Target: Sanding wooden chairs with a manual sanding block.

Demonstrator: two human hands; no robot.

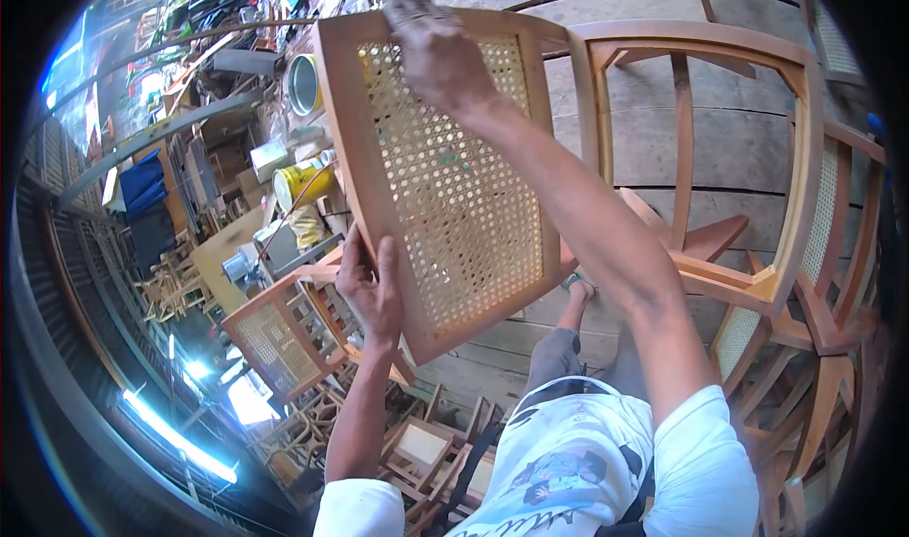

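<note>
An unfinished wooden chair stands before me, its woven cane back panel (454, 187) set in a wooden frame (346, 130). My left hand (371, 286) grips this frame at its near left edge, thumb on the front face and fingers behind. Across the panel reaches my right arm. My right hand (440, 59) is closed at the frame's far rail, over the top corner of the cane. A small greyish piece shows just beyond its fingers, but what they hold is hidden. The chair's open seat frame (803, 177) extends to the right, with no panel in it.
More chair frames with cane panels (275, 343) stand at the lower left and right. A yellow can (305, 185), a white box (269, 161) and scattered scraps lie to the left. Wooden planks (606, 111) form the floor. A lit tube lamp (180, 436) shows at lower left.
</note>
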